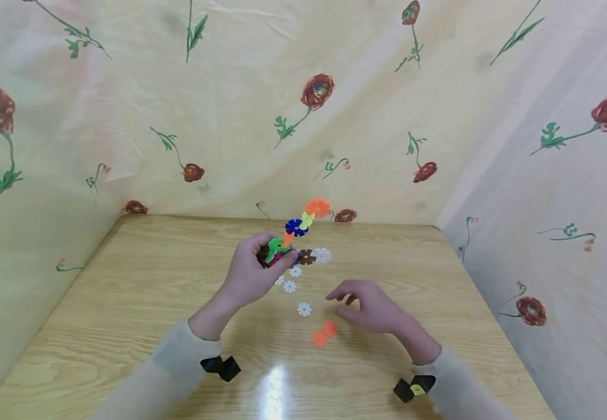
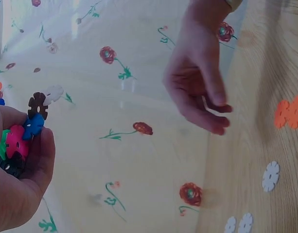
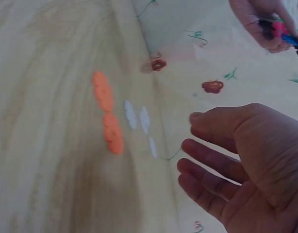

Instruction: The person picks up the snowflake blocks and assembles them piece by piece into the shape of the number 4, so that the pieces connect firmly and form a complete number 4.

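Observation:
My left hand [image 1: 248, 271] grips a joined cluster of flower-shaped notched plastic discs [image 2: 16, 141], green, pink, blue and dark ones among them. From the cluster one arm rises to an orange disc [image 1: 318, 207] by way of a dark blue disc [image 1: 296, 227] and a yellow one. A second arm ends in a brown disc [image 2: 38, 106] and a white disc [image 2: 54, 94]. Fingers and palm hide part of the cluster. Apart from it, my right hand [image 1: 372, 306] hovers over the table, fingers loosely bent and holding nothing, as the right wrist view confirms.
Two orange discs [image 1: 320, 338] lie together on the wooden table [image 1: 140, 280], just left of and nearer than my right hand. Several small white discs [image 1: 304, 309] lie between the hands. A flower-printed cloth [image 1: 230, 116] hangs behind the table and along its sides.

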`<state>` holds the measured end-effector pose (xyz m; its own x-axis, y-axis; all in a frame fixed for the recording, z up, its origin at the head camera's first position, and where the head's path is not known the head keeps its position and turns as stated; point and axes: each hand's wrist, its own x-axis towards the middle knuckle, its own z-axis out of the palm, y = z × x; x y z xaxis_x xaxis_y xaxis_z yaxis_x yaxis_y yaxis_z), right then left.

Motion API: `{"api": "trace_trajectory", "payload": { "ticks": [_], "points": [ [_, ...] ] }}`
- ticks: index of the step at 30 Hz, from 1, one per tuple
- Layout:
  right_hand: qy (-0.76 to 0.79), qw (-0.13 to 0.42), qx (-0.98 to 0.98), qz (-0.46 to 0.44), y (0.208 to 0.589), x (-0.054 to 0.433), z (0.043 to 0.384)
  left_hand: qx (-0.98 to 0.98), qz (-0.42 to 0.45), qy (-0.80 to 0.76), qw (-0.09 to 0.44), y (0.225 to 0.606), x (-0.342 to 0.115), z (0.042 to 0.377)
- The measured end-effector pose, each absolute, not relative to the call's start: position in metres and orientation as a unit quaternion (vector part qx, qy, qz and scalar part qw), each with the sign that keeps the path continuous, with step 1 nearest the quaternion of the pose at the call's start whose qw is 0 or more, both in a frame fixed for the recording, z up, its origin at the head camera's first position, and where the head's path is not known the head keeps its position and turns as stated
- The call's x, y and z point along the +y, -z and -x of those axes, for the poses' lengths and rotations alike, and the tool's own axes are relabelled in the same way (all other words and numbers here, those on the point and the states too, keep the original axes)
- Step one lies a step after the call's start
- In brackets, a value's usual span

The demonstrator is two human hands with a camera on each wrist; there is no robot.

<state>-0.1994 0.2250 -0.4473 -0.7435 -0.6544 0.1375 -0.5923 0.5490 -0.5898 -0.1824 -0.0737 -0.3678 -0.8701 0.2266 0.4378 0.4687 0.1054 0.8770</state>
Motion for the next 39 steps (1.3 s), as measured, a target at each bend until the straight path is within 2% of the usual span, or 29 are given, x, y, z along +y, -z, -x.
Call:
{"api": "trace_trajectory", "payload": {
  "ticks": [4, 7, 15, 34, 39],
  "points": [
    [0.272, 0.107, 0.892, 0.346, 0.458, 0.223, 0.196, -0.738, 0.235, 0.625, 0.095, 0.368, -0.074, 0.182],
    [0.249, 0.125, 0.896, 0.345, 0.466, 0.22, 0.193, -0.738, 0.235, 0.625, 0.095, 0.368, -0.074, 0.183],
    [0.217, 0.098, 0.896, 0.375, 0.474, 0.212, 0.188, -0.741, 0.233, 0.623, 0.092, 0.369, -0.073, 0.182],
    [0.259, 0.1, 0.908, 0.314, 0.467, 0.216, 0.195, -0.745, 0.231, 0.62, 0.088, 0.367, -0.073, 0.181],
    [0.319, 0.049, 0.904, 0.28, 0.445, 0.224, 0.2, -0.745, 0.234, 0.618, 0.091, 0.368, -0.073, 0.182]
  ]
}}
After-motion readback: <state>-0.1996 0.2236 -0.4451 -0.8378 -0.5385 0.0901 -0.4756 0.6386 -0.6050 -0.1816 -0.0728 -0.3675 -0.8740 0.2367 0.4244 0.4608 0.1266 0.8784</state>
